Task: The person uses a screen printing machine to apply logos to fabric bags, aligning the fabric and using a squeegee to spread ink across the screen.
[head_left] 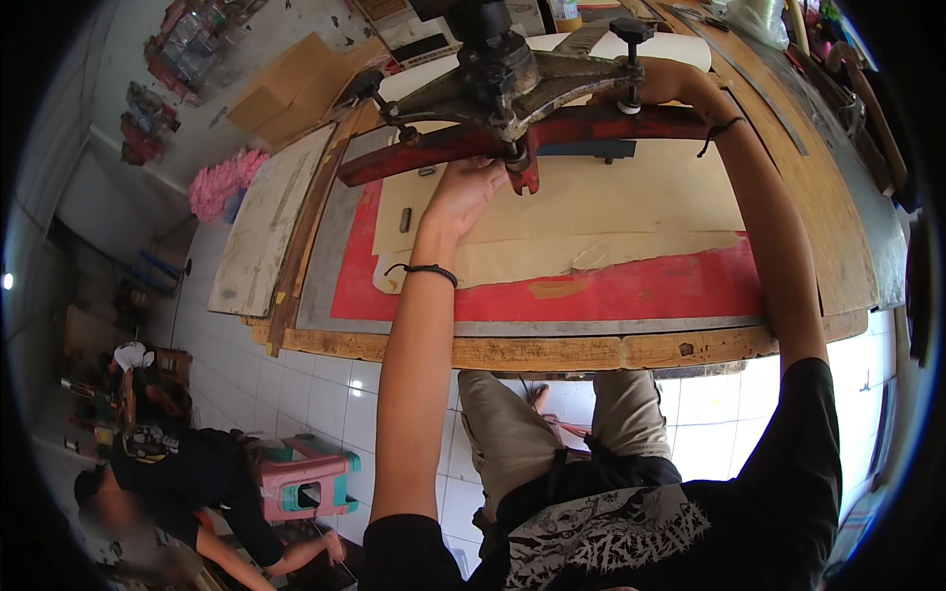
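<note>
A dark cast-metal machine head [503,94] with screw knobs and a curved red bar [434,153] stands over the table. My left hand [467,193] is under the bar by the central bolt, its visible fingers bent together and their tips hidden behind the red metal. My right hand [665,84] reaches over the bar's right end beside a black knob [632,32]; the metal covers its fingers. Beneath both lies a beige sheet [611,212] with a torn near edge, on a red sheet [621,291]. A small dark block [405,220] rests left of my left hand.
A wooden table edge [512,352] runs before my legs. At the left leans a worn board [271,227], with a cardboard box [296,84] beyond. A metal ruler [744,79] lies at the right. Another person [187,483] bends near a pink-and-green stool [307,481] at lower left.
</note>
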### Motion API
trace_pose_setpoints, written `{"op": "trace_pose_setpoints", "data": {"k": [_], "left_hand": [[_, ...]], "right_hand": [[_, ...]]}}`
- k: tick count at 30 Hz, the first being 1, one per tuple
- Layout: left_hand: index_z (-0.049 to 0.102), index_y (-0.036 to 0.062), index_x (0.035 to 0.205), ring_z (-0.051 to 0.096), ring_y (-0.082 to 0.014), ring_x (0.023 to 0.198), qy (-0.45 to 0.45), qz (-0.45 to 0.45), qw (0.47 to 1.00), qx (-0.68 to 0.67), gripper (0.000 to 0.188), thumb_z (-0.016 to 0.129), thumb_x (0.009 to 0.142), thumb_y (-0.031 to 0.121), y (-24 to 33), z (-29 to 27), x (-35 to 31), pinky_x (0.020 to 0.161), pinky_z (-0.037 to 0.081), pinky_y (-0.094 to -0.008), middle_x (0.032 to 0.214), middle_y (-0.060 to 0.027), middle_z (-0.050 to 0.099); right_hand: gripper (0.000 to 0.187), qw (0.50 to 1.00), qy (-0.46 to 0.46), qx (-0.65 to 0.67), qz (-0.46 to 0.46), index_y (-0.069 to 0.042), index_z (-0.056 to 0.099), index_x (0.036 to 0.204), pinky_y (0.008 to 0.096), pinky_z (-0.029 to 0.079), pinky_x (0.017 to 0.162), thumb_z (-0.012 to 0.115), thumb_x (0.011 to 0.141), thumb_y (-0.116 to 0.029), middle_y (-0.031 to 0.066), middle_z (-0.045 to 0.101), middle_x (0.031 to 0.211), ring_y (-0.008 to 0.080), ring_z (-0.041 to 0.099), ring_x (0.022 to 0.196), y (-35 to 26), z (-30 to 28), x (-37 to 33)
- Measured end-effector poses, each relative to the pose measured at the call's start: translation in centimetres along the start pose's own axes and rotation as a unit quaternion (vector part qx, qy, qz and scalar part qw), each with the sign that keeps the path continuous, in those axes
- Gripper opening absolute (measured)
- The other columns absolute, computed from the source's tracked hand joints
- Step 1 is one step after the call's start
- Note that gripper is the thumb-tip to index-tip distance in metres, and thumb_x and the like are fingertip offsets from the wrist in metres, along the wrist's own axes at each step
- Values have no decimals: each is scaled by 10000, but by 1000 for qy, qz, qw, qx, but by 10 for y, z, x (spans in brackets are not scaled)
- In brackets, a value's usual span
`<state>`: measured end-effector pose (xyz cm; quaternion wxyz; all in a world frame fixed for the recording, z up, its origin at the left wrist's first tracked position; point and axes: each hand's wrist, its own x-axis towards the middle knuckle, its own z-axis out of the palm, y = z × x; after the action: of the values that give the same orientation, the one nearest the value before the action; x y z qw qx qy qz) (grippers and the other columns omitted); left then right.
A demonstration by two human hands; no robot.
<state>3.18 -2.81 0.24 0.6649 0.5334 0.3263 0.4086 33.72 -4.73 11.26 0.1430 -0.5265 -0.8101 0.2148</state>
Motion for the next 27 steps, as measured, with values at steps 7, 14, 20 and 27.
{"op": "trace_pose_setpoints", "data": {"k": [7,14,20,27], "left_hand": [[571,-30,1083,572,-191,1077,9,-1,1000,-17,222,434,913,-69,5,11,-4,971,442,-325,1131,-90,606],[578,-25,1083,575,-179,1079,10,-23,998,54,200,456,925,-48,1,-3,2,972,445,-304,1133,-79,611],[579,-21,1054,578,-170,1067,-18,3,1000,-23,194,450,915,-59,1,0,-1,997,440,-309,1123,-77,608],[574,-33,1052,574,-175,1072,-9,-8,1000,14,204,442,901,-66,8,11,-6,989,437,-318,1120,-88,605]], "right_hand": [[329,999,-12,41,-2,-24,644,1154,301,447,916,568,906,-225,101,670,1110,180,600,1039,3,-2,-7],[356,1000,12,-8,20,-47,648,1155,290,457,894,603,886,-276,86,679,1054,170,612,1001,-8,0,-6],[321,1000,-2,25,-8,-43,668,1114,292,472,874,604,881,-254,81,687,1045,172,615,999,-7,-3,-11],[267,1000,3,11,-6,-56,679,1097,288,457,916,594,876,-178,75,685,1065,175,610,1018,11,1,-3]]}}
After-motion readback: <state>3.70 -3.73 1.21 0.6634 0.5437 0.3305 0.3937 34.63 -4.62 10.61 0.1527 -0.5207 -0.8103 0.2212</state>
